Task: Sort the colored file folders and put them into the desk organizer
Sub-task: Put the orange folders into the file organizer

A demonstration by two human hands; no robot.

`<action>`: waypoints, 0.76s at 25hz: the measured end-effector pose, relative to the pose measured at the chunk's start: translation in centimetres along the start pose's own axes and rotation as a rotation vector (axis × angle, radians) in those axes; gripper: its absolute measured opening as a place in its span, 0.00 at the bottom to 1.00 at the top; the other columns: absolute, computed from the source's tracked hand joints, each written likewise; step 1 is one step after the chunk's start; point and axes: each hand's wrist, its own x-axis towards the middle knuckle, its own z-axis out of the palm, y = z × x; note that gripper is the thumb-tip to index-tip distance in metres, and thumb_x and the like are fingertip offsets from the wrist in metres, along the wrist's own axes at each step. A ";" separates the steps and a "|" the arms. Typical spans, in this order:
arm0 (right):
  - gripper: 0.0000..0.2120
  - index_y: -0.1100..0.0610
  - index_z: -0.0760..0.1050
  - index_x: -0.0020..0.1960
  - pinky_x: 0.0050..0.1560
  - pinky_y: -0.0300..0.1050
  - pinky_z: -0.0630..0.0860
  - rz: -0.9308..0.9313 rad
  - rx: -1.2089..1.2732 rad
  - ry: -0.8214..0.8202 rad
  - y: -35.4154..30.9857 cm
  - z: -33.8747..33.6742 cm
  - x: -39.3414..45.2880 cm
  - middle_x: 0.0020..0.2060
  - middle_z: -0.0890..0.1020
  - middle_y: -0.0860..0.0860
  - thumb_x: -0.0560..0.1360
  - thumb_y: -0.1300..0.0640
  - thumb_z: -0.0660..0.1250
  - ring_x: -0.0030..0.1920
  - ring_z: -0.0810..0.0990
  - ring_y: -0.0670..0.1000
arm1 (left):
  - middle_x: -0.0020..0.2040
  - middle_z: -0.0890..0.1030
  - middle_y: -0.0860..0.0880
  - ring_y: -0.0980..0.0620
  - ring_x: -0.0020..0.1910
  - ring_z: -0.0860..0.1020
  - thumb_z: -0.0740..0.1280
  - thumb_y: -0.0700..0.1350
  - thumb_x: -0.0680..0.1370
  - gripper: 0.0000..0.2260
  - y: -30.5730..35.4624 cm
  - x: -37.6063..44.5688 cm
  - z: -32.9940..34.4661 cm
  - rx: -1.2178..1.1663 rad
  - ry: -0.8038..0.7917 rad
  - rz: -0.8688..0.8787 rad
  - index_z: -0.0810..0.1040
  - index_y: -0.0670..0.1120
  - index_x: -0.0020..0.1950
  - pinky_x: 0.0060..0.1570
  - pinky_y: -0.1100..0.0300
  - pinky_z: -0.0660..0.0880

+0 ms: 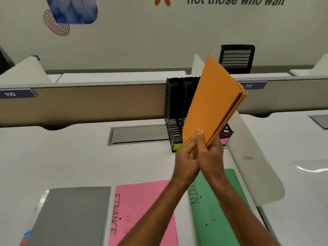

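holding the orange folder (212, 103) up at centre frame, both hands clamped on its lower corner, my left hand (186, 160) on the near face and my right hand (210, 155) wrapped along the spine edge. it tilts right, in front of the black desk organizer (174, 110), whose slots look empty from here. the risk, as i judge it: the folder's loose edges are splayed at the upper right, so they could catch a divider and buckle, or straddle two slots. the white partition (248, 148) crowds the organizer's right side; the open room is to the left, over the bare desk (71, 157). the pink folder (142, 210) and green folder (218, 206) wait flat at the bottom, beside a grey folder (71, 213).
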 end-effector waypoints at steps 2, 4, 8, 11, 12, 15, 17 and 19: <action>0.20 0.53 0.68 0.73 0.52 0.43 0.83 -0.051 0.007 0.017 0.1 -0.3 1.4 0.57 0.81 0.49 0.84 0.48 0.60 0.54 0.84 0.45 | 0.74 0.75 0.49 0.49 0.73 0.73 0.71 0.49 0.79 0.27 0.0 0.9 0.8 0.025 0.003 -0.002 0.70 0.52 0.78 0.68 0.45 0.76; 0.18 0.56 0.69 0.72 0.50 0.38 0.82 -0.095 0.010 0.034 -0.3 -0.7 3.1 0.55 0.82 0.48 0.84 0.50 0.60 0.52 0.84 0.42 | 0.77 0.72 0.53 0.52 0.75 0.71 0.71 0.47 0.79 0.28 0.3 2.4 1.0 0.097 -0.017 0.022 0.68 0.56 0.79 0.71 0.46 0.73; 0.07 0.46 0.70 0.62 0.45 0.36 0.80 -0.188 -0.010 0.041 -0.3 -1.6 6.9 0.48 0.80 0.43 0.85 0.54 0.58 0.47 0.83 0.43 | 0.74 0.76 0.54 0.55 0.71 0.76 0.72 0.42 0.78 0.26 0.0 5.4 -1.4 0.216 -0.177 0.013 0.73 0.53 0.76 0.68 0.51 0.76; 0.08 0.49 0.69 0.64 0.41 0.38 0.81 -0.239 -0.011 0.022 0.3 -1.5 9.1 0.46 0.78 0.42 0.85 0.56 0.58 0.42 0.81 0.44 | 0.62 0.84 0.54 0.59 0.59 0.82 0.71 0.42 0.80 0.14 -2.4 6.6 -3.4 0.273 -0.003 -0.073 0.82 0.50 0.65 0.60 0.55 0.80; 0.10 0.52 0.69 0.65 0.40 0.39 0.81 -0.257 -0.008 0.025 0.5 -1.1 9.9 0.46 0.78 0.43 0.85 0.56 0.58 0.42 0.81 0.45 | 0.59 0.84 0.56 0.59 0.57 0.82 0.70 0.43 0.81 0.11 -3.4 7.2 -3.9 0.302 0.112 -0.122 0.83 0.52 0.62 0.59 0.56 0.80; 0.13 0.62 0.69 0.67 0.39 0.32 0.76 -0.258 -0.001 -0.001 1.2 0.7 12.6 0.45 0.77 0.46 0.85 0.58 0.57 0.39 0.78 0.40 | 0.59 0.82 0.53 0.52 0.59 0.80 0.67 0.45 0.82 0.09 -6.7 9.8 -5.2 0.307 0.315 -0.333 0.80 0.52 0.62 0.61 0.51 0.79; 0.13 0.63 0.69 0.66 0.38 0.30 0.74 -0.264 0.012 -0.008 1.7 2.1 14.3 0.44 0.76 0.48 0.85 0.57 0.58 0.38 0.76 0.39 | 0.64 0.80 0.50 0.49 0.62 0.78 0.67 0.47 0.82 0.14 -8.8 11.5 -5.7 0.299 0.314 -0.464 0.77 0.50 0.68 0.63 0.50 0.78; 0.14 0.61 0.68 0.68 0.40 0.32 0.75 -0.273 0.017 -0.014 2.8 3.6 15.8 0.49 0.77 0.53 0.85 0.56 0.58 0.40 0.76 0.39 | 0.66 0.77 0.50 0.48 0.64 0.76 0.66 0.47 0.83 0.17 -10.9 12.8 -6.0 0.307 0.319 -0.549 0.74 0.49 0.72 0.65 0.49 0.76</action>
